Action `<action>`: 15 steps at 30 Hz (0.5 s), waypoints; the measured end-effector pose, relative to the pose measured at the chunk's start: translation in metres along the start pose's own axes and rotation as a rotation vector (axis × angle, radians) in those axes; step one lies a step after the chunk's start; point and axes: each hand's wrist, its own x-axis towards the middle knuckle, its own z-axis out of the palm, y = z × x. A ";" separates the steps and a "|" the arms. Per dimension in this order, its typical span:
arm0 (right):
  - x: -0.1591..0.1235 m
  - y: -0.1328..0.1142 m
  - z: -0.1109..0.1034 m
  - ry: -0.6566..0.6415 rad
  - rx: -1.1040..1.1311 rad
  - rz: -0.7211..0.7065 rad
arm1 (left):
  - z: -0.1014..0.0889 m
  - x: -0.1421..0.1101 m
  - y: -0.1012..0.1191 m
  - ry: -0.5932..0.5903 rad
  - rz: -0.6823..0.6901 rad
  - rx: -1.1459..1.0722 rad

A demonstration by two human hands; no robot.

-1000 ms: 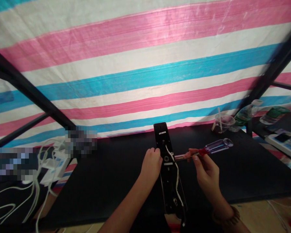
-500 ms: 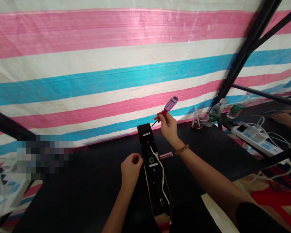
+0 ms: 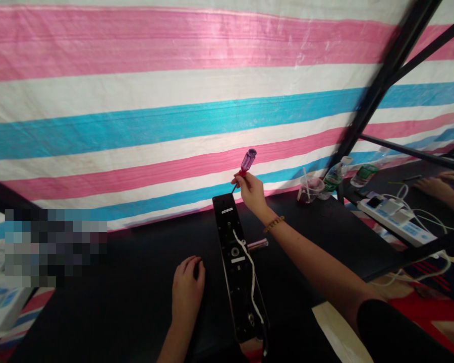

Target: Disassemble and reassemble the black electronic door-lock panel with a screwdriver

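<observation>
A long black panel, looking like half of a door lock (image 3: pixel 229 275), lies lengthwise on the black table (image 3: pixel 136 302). A white cable (image 3: pixel 252 272) runs down its back, and a shiny handle (image 3: pixel 259 244) sticks out from its right side. My right hand (image 3: pixel 254 194) pinches a screwdriver (image 3: pixel 247 161) with a clear purple handle and red collar. The screwdriver leans, its shaft pointing down at the panel's far right corner; whether the tip touches I cannot tell. My left hand (image 3: pixel 188 285) rests on the table left of the panel, fingers loosely bent, thumb apart, holding nothing.
A plastic cup with a straw (image 3: pixel 310 189) and a green-labelled bottle (image 3: pixel 335 176) stand at the back right. On the neighbouring table are a white power strip (image 3: pixel 395 219) and another person's hands (image 3: pixel 435 187). Black frame bars (image 3: pixel 378 91) slant up at right.
My right hand has carried the screwdriver from beside the handle to the panel's far end, tilting it more upright. My left hand has left the panel's edge and dropped to the table. The view swung right.
</observation>
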 end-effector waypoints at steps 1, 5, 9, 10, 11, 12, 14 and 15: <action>0.001 0.000 0.000 -0.009 -0.001 0.006 | 0.003 -0.003 0.010 0.034 -0.021 -0.048; 0.009 0.003 0.000 -0.094 0.024 0.034 | 0.021 -0.029 0.056 -0.064 -0.103 -0.336; 0.014 0.011 0.005 -0.229 0.023 0.094 | 0.043 -0.059 0.078 -0.073 -0.129 -0.465; 0.014 0.013 0.007 -0.242 0.020 0.110 | 0.046 -0.063 0.078 -0.070 -0.142 -0.489; 0.013 0.015 0.009 -0.239 0.020 0.121 | 0.048 -0.067 0.078 -0.070 -0.154 -0.511; 0.012 0.016 0.010 -0.224 0.021 0.129 | 0.049 -0.069 0.077 -0.071 -0.164 -0.531; 0.010 0.017 0.012 -0.176 0.018 0.147 | 0.049 -0.071 0.076 -0.070 -0.174 -0.562; 0.009 0.017 0.013 -0.151 0.014 0.157 | 0.048 -0.071 0.076 -0.068 -0.177 -0.576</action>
